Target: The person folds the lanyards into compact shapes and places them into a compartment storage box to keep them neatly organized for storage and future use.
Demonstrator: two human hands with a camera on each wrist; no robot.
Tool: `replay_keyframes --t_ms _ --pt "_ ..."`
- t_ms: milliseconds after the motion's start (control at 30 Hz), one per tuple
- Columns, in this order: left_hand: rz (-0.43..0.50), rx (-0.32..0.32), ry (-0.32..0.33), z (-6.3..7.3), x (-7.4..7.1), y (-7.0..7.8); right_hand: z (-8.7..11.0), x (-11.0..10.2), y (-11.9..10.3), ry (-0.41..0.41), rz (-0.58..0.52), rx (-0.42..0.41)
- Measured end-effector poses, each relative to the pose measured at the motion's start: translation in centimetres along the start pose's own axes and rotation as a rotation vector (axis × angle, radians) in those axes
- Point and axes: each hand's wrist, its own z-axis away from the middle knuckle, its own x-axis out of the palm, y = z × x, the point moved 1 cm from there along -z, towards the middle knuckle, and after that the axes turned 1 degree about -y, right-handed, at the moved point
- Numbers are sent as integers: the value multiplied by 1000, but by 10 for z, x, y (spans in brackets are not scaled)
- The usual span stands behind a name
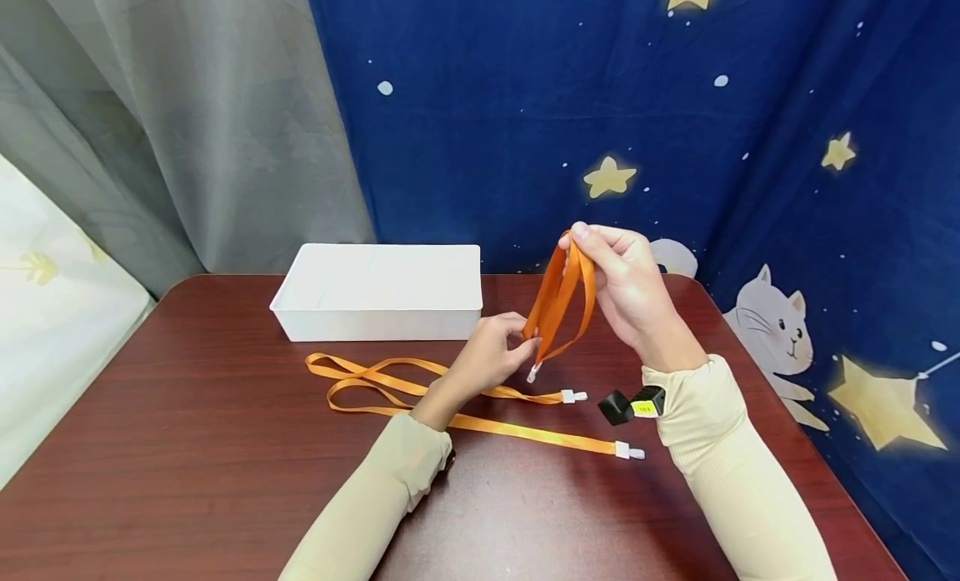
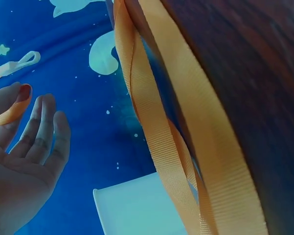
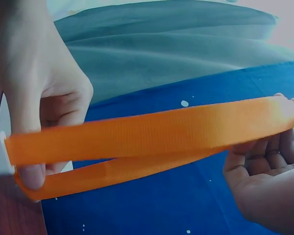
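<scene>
Lanyard (image 1: 551,302), orange, hangs looped in midair over table (image 1: 187,439), b/w both hands: R hand (image 1: 633,285) pinches top bends, L hand (image 1: 487,352) pinches lower part nr white clip (image 1: 533,373). Main risk, IMO: loops prob slip apart if R pinch loosens. Clip hangs below L fingers, so might twist, or snag 2 other lanyards (image 1: 532,433) if brought too low. White box (image 1: 382,324) sits just behind.

Orange lanyard (image 1: 557,298), looped, held aloft, white clip (image 1: 533,373) lowest.
</scene>
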Motion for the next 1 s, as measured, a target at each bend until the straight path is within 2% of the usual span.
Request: replay_keyframes --t_ms 367,667,1000 --pt "32 -56 -55 4 3 -1 -4 -2 -4 16 -53 1" --pt "69 2 -96 7 3 -2 -7 -3 -5 36 -45 -25" --pt "51 14 -126 9 4 1 -9 -3 -6 50 -18 -33"
